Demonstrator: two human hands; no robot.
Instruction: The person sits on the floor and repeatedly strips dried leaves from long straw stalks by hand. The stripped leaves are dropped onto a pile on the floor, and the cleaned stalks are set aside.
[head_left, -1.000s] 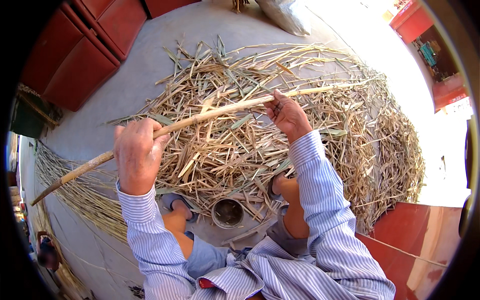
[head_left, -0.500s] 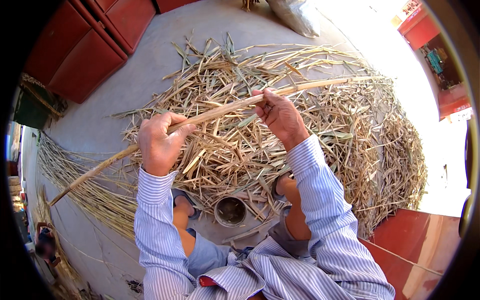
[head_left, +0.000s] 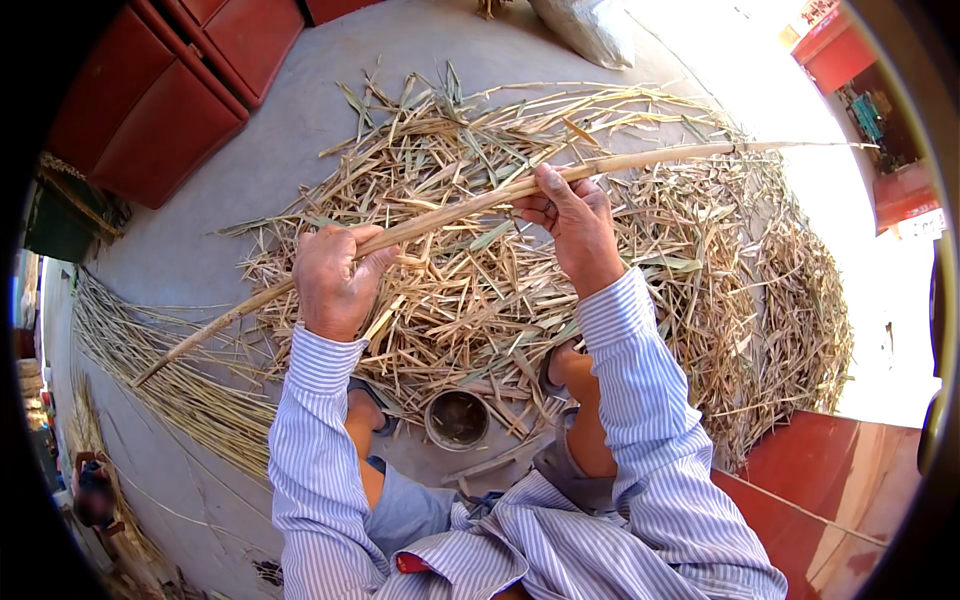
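Observation:
A long dry reed stalk [head_left: 436, 219] slants across in front of me, its lower end at the left and its thin tip far to the right. My left hand [head_left: 337, 281] is closed around it left of the middle, thumb pressed along its near side. Farther right, my right hand [head_left: 575, 222] pinches the same stalk between thumb and fingers. Beneath both hands spreads a heap of stripped dry leaves and husks [head_left: 470, 290] on the floor. A small curved dark piece shows by my right fingers, too small to name.
Between my feet stands a round metal bowl [head_left: 457, 419] with dark contents. A bundle of thin stalks [head_left: 190, 360] lies at left. Red cabinets [head_left: 165, 100] are at upper left, a pale sack [head_left: 592, 28] at the back, a red board [head_left: 815, 490] at lower right. Another person [head_left: 95, 490] is at far left.
The stalk has shifted to the right and its tip reaches farther out. My left hand has moved slightly right with it. My right hand has turned and its grip has changed.

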